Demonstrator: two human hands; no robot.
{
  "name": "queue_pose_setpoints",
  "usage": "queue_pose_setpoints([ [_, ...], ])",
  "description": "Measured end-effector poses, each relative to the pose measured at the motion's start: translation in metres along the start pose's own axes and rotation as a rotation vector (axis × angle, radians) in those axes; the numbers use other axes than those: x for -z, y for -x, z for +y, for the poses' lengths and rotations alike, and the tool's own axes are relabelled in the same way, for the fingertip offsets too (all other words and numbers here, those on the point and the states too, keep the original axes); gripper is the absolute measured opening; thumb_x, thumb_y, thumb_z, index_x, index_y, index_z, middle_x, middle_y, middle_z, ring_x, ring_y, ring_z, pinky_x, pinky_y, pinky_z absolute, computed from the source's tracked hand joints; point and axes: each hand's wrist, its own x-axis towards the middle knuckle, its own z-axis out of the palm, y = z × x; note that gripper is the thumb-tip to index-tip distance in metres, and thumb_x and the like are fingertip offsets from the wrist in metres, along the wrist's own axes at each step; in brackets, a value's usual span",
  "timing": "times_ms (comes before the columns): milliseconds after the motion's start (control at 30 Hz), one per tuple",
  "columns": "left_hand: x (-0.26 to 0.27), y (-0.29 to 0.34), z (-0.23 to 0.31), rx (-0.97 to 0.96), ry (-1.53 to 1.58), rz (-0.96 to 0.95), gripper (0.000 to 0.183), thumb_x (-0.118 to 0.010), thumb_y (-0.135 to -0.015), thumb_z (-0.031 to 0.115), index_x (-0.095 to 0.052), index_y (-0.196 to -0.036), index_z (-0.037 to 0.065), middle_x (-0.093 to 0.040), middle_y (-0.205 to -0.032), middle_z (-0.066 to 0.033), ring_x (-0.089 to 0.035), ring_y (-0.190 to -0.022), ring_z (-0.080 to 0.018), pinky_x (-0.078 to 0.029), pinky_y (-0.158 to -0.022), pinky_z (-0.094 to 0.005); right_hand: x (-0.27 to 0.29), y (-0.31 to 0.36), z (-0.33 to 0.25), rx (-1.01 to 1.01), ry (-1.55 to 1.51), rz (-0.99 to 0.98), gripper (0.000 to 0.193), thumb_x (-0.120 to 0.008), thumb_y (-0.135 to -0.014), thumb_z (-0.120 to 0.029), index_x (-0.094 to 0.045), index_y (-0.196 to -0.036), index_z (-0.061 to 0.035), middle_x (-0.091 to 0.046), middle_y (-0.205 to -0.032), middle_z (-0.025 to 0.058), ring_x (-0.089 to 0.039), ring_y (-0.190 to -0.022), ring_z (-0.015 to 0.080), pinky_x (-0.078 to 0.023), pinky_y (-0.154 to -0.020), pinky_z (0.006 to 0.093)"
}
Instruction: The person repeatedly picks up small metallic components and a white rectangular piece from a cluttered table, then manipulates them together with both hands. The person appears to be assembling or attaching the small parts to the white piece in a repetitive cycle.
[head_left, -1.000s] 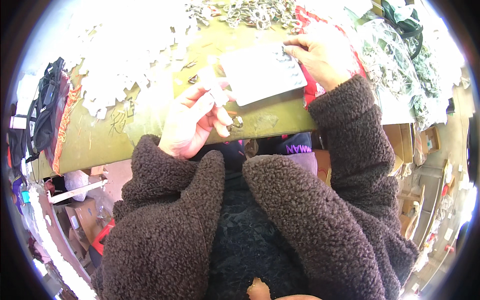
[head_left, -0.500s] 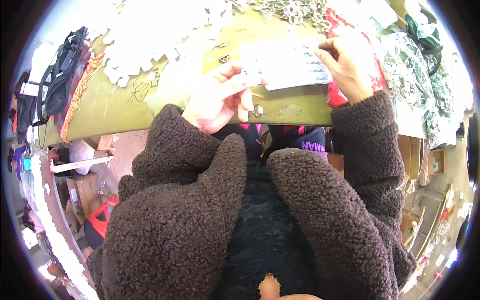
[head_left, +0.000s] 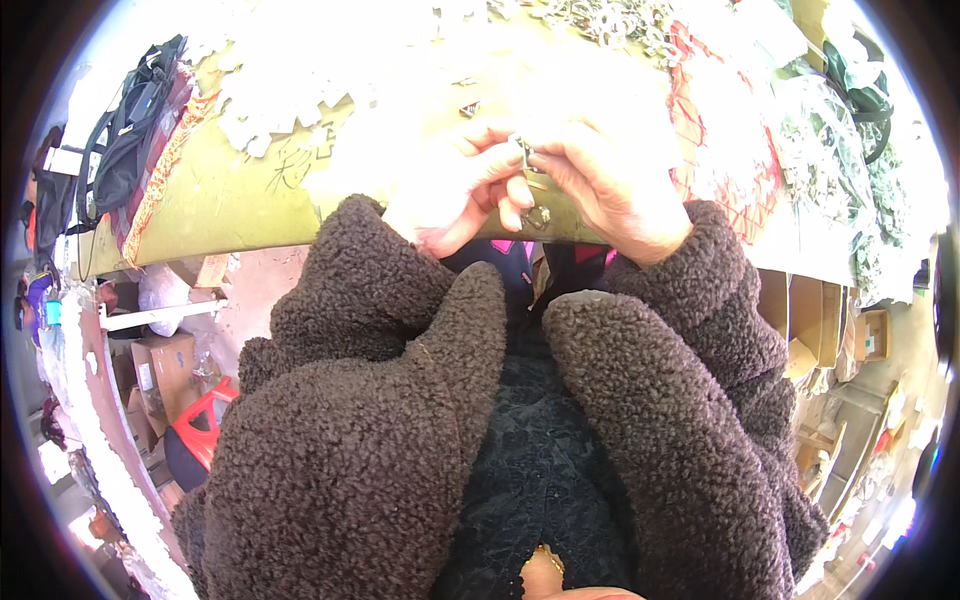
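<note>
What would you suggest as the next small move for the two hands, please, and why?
Perhaps steady the small piece with the left hand and nudge it gently with the right hand: both hands' fingertips meet around it, and it is small and partly hidden, so a larger move might dislodge it.

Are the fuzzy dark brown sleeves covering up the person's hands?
No, the bare left hand and bare right hand stick out past the fuzzy dark brown sleeves.
</note>
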Motion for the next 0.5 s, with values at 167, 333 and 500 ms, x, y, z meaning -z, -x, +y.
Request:
queue_pose_setpoints([
  [167,0.001,-0.002,0.002,0.017,-0.037,-0.01,0.022,-0.051,-0.092,0.008,-0.052,-0.112,-0.002,-0.061,-0.088,-0.0102,-0.062,-0.066,-0.0155,-0.053,-0.052,-0.0266,0.007,0.002,0.0,-0.286,-0.125,-0.064,0.015,-0.06,-0.087,-0.016,-0.064,-0.099,-0.0066,-0.065,-0.08,0.0079,-0.064,-0.071,0.0183,-0.051,-0.062,0.0284],
  [333,0.001,0.0,0.002,0.021,-0.004,-0.007,0.022,-0.052,-0.092,0.008,-0.052,-0.112,-0.002,-0.061,-0.089,-0.0105,-0.061,-0.066,-0.0163,-0.053,-0.053,-0.0274,0.005,0.0,0.001,-0.233,-0.013,-0.09,0.016,-0.06,-0.088,-0.019,-0.066,-0.097,-0.0079,-0.066,-0.08,0.0071,-0.064,-0.069,0.0168,-0.051,-0.063,0.0289],
  [500,-0.001,0.0,0.0,-0.013,0.02,0.028,0.02,-0.052,-0.092,0.01,-0.053,-0.11,-0.001,-0.062,-0.091,-0.0099,-0.06,-0.065,-0.0167,-0.053,-0.055,-0.0283,-0.014,0.007,-0.007,-0.453,-0.479,-0.04,0.018,-0.055,-0.092,-0.013,-0.06,-0.102,0.0011,-0.062,-0.075,0.0053,-0.058,-0.067,0.0131,-0.049,-0.063,0.0251],
])
